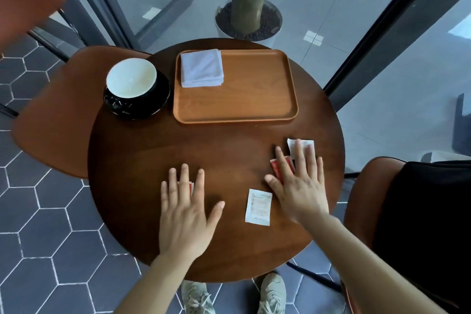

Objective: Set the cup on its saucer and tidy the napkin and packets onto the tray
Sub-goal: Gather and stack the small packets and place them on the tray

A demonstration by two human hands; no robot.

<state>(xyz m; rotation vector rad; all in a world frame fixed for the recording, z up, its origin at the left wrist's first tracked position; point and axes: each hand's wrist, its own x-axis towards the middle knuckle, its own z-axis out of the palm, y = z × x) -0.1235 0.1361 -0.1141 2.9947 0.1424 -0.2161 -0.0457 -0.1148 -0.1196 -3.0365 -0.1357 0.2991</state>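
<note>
Head view: the white-lined black cup [131, 78] sits on its black saucer [155, 99], upper left of the round dark wooden table [142, 150]. The folded white napkin [201, 68] lies in the orange wooden tray [235, 86]. The left hand [184, 208], fingers spread flat, hides most of a red-edged packet [191, 187]. The right hand [297, 183], fingers also spread, partly covers a red packet [276, 167] and a white packet [300, 146]. A white printed packet [258, 206] lies uncovered between the hands.

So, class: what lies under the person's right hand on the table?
Under the right hand a red packet and a white packet stick out from beneath the fingers, flat on the table. How far each reaches under the palm, and whether anything else lies there, is covered.
</note>
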